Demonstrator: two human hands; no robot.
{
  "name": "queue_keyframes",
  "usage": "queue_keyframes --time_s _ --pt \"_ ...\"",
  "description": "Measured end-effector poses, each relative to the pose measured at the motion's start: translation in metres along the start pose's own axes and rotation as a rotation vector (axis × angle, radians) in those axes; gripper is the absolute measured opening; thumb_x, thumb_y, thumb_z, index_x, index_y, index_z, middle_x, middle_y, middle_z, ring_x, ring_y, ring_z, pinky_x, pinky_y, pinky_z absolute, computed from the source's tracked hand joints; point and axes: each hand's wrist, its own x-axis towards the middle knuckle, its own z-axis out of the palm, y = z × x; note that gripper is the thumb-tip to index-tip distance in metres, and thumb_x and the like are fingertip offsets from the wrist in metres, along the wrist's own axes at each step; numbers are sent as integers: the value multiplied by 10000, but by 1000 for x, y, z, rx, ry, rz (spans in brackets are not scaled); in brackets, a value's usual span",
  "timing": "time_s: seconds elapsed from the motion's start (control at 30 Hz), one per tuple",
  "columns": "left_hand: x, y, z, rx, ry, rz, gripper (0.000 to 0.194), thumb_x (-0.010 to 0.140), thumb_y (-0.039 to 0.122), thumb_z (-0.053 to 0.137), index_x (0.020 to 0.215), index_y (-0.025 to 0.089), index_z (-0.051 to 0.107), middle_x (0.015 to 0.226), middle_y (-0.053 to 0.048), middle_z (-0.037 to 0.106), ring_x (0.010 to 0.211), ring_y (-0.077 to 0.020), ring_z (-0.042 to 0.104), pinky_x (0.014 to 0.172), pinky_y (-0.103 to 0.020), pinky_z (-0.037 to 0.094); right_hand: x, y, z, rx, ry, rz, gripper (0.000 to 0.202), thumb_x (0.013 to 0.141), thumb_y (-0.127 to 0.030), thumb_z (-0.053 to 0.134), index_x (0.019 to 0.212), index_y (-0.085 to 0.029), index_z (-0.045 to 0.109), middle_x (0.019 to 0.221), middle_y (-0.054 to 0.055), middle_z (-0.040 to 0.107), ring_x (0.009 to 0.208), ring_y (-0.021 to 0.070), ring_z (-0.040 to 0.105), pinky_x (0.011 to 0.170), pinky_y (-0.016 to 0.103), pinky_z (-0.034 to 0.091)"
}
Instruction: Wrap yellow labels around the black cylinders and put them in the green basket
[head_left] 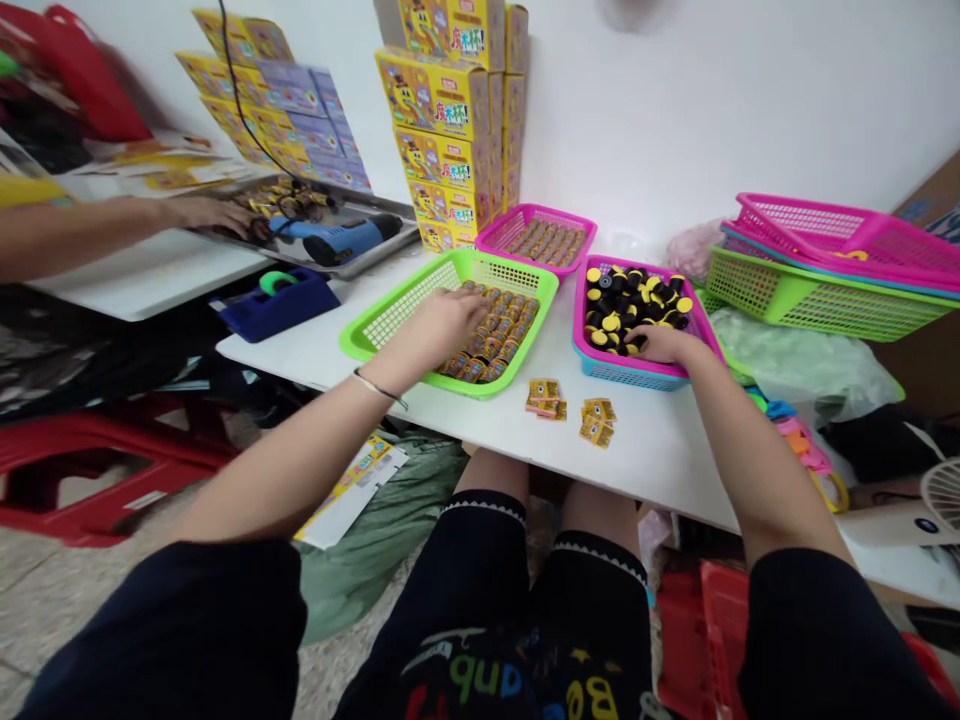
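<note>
My left hand point(454, 318) is over the left side of a green basket point(360, 335). Its fingers are bent downward, and whatever is between them is hidden. Inside the basket lie rows of small cylinders with printed yellow-brown wraps point(495, 345). In a pink basket point(709, 330), my right hand point(660, 343) has its fingertips curled at the near edge of a heap of small black cups with yellow lids point(637, 295). The fingers seem closed around one of these cups, mostly covered by the hand. Two small piles of printed yellow labels point(545, 398) lie between the baskets, nearer the table edge.
Behind stands another pink basket point(484, 240) of wrapped cylinders, beside stacked yellow boxes point(435, 95). Empty baskets point(817, 290) are stacked at right. At left, a co-worker's hand point(214, 213) reaches over a metal tray with a blue heat gun point(352, 238); a blue tape dispenser point(281, 308) sits nearby.
</note>
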Motion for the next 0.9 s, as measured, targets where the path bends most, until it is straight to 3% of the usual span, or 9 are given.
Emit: queue_keyframes --time_s 0.07,0.17,0.27,0.33,0.4,0.57,0.67,0.73,0.9 --pt "-11 51 9 -123 38 160 395 1034 270 355 1191 138 692 1128 -118 751 1069 -226 691 1019 -364 504 -10 3 -3 66 65 30 544 757 -390 766 1260 -207 674 1115 102 769 936 224 737 907 364 600" --pt "-31 124 38 -256 -95 492 310 1023 242 457 1221 164 682 1213 -92 736 1130 -178 677 1024 -282 509 -28 3 -3 342 302 -24 632 777 -442 743 1349 -221 588 1301 111 686 1112 217 689 1021 387 565" --pt "-53 166 66 -193 -165 542 487 1004 416 529 1394 128 576 1438 -150 613 1407 -269 522 1180 -416 409 -43 0 5 693 507 -143 602 704 -484 800 1235 -254 634 1267 78 688 1174 224 663 1048 413 556" --pt "-66 176 75 -154 -203 536 688 948 582 543 1437 99 531 1516 -189 527 1486 -325 423 1223 -521 344 -50 -1 13 777 608 -196 534 718 -546 776 1152 -264 647 1248 66 684 1188 221 657 1020 406 572" --pt "-80 177 78 -111 -203 545 715 941 611 535 1432 91 536 1546 -200 481 1500 -338 399 1231 -562 325 -55 -2 20 764 762 -233 475 750 -596 738 1071 -255 657 1259 88 667 1212 237 646 984 410 588" --pt "-107 170 68 -50 -98 660 351 982 98 491 1298 97 644 1352 -148 674 1278 -258 650 1110 -411 516 -72 -6 31 458 980 -221 356 885 -586 608 990 -253 679 1333 128 628 1303 288 596 1062 519 544" --pt "-109 168 56 -233 -67 674 332 974 51 456 1230 80 666 1247 -169 727 1138 -229 727 988 -336 595 -83 -14 36 359 952 -234 307 908 -546 599 994 -267 693 1338 114 639 1309 299 593 1122 556 497" --pt "-98 170 48 -499 -65 550 300 987 94 471 1211 122 668 1201 -136 752 1059 -180 750 915 -271 616 -87 -20 39 415 952 -268 299 918 -533 593 1030 -275 696 1351 109 630 1308 293 594 1114 543 510" --pt "-32 181 39 -1234 -15 -32 342 831 363 768 1106 165 715 914 -47 786 749 -127 738 690 -221 615 -86 -28 44 659 963 -247 359 971 -558 479 1136 -305 673 1390 82 570 1387 265 517 1104 500 528"
